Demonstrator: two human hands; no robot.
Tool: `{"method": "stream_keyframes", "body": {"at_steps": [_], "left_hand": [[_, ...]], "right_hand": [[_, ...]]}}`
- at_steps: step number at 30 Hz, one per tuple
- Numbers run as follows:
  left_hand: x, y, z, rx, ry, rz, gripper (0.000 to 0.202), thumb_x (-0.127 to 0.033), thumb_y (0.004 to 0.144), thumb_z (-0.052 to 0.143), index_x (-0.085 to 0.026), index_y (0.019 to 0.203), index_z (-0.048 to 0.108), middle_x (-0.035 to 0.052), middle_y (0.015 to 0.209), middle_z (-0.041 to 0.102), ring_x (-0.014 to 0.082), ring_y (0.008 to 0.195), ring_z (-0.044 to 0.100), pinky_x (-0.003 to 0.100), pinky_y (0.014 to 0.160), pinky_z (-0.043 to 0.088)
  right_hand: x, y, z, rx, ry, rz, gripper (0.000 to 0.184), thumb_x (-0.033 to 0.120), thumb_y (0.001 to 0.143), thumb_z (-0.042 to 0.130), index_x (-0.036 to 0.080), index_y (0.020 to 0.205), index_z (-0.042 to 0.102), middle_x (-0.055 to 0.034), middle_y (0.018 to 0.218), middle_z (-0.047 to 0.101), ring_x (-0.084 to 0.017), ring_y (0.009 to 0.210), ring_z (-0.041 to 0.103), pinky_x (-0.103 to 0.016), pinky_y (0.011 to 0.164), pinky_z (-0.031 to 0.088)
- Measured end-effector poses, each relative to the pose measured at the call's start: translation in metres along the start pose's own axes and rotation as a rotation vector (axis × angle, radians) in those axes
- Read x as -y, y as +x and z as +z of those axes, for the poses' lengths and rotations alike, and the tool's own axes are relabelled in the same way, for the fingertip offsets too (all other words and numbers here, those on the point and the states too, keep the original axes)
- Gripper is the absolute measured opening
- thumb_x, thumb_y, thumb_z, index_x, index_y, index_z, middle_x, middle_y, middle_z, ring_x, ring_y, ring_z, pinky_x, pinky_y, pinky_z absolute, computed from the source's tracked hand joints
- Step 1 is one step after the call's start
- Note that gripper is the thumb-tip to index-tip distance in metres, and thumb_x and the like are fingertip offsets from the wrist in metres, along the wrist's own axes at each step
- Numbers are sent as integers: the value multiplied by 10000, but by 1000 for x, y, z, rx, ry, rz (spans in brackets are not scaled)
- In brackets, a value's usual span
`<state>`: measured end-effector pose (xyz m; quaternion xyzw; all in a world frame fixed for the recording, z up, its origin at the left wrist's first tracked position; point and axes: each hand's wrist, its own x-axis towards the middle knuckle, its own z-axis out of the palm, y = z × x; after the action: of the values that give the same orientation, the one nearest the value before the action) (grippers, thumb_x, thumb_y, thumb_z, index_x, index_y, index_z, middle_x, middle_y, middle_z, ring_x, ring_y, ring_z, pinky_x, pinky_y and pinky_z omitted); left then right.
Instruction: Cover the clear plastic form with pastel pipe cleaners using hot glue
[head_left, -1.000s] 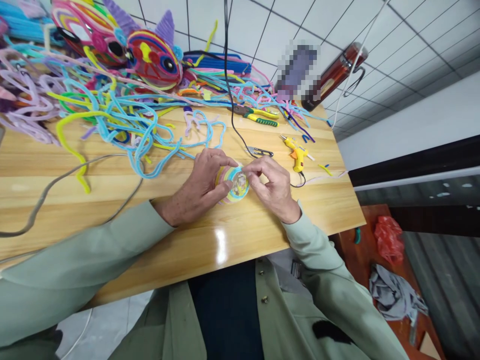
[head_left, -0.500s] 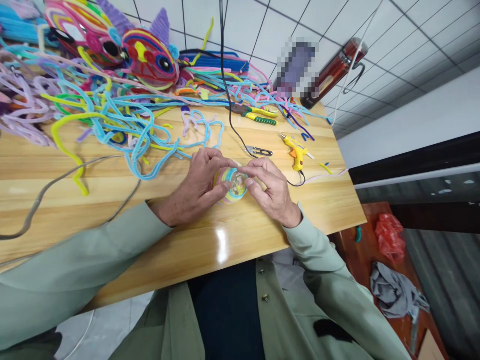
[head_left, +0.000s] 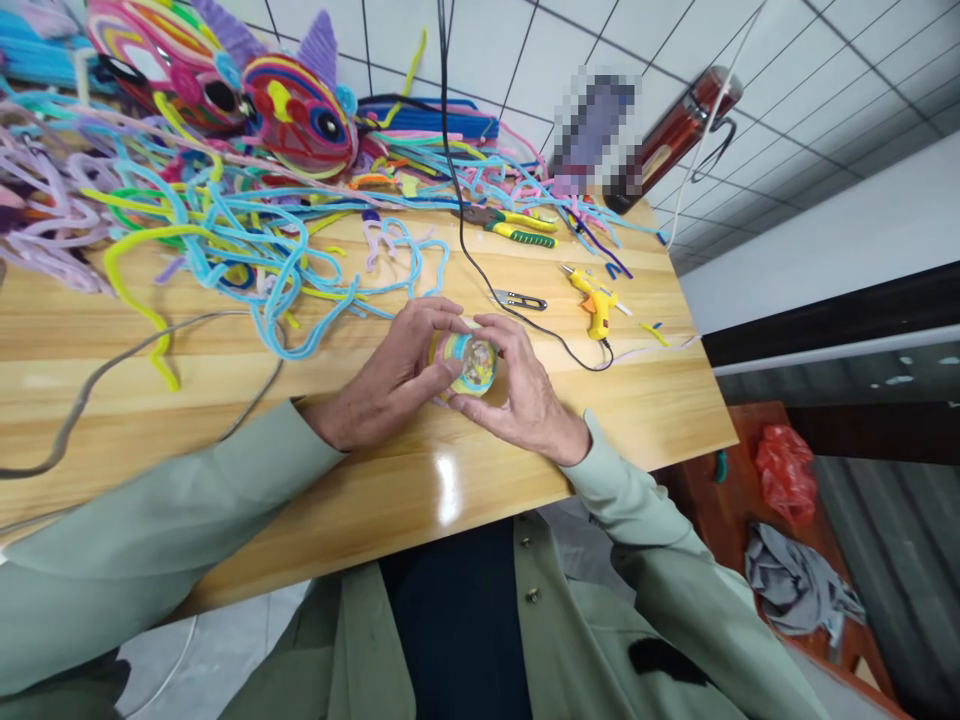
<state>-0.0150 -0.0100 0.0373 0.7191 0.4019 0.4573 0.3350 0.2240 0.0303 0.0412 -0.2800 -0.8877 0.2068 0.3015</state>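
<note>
Between my hands is a small round piece wound in bands of yellow, blue and pink pipe cleaner (head_left: 478, 364), with a clear, shiny end facing up. My left hand (head_left: 409, 370) grips it from the left, thumb across its near side and fingers behind. From the right, my right hand (head_left: 521, 385) curls round it, thumb below and fingertips at the upper rim. Part of the piece is hidden by my fingers. Just beyond my hands lie thread snips (head_left: 521, 300) and a yellow hot glue gun (head_left: 598, 303).
Tangled blue pipe cleaners (head_left: 281, 250) spread over the table's left and back. Striped animal-face pieces (head_left: 300, 115) sit behind them. Pliers (head_left: 517, 228), a red flask (head_left: 679, 135) and a black cord (head_left: 469, 250) are further back. A red bag (head_left: 785, 472) lies beyond the right edge.
My right hand has shifted left and opened its fingertip pinch into a wider curl round the wound piece. My left hand stays on it, nearly unmoved.
</note>
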Motion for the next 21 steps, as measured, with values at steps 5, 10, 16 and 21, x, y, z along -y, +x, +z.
{"method": "stream_keyframes", "body": {"at_steps": [5, 10, 16, 21], "left_hand": [[-4, 1, 0, -39, -88, -65, 347, -499, 1193, 458, -265, 1416, 584, 110, 1461, 630, 302, 1438, 584, 528, 1316, 486], [5, 3, 0, -71, -61, -73, 454, -640, 1146, 573, -283, 1427, 568, 107, 1468, 621, 310, 1466, 568, 525, 1329, 478], [2, 1, -1, -74, -163, -165, 281, -546, 1169, 617, -347, 1367, 620, 3, 1503, 657, 278, 1490, 588, 515, 1338, 479], [4, 5, -5, -93, -117, -254, 340, -652, 1115, 628, -370, 1302, 658, 0, 1489, 693, 337, 1482, 614, 592, 1325, 486]], "right_hand": [[-9, 5, -6, -21, -56, -160, 764, 526, 975, 820, 289, 1584, 423, -232, 1569, 611, -414, 1486, 642, -698, 1186, 600], [-17, 15, -9, 28, -113, -258, 734, 493, 1003, 777, 294, 1613, 422, -220, 1601, 626, -400, 1510, 648, -676, 1190, 612], [-11, 20, -6, 54, -171, -278, 690, 579, 1015, 755, 195, 1547, 543, -242, 1611, 655, -342, 1541, 644, -552, 1271, 594], [-6, 25, -10, 172, -236, -128, 525, 561, 941, 825, 321, 1394, 709, -40, 1694, 655, -242, 1551, 665, -322, 1329, 549]]}}
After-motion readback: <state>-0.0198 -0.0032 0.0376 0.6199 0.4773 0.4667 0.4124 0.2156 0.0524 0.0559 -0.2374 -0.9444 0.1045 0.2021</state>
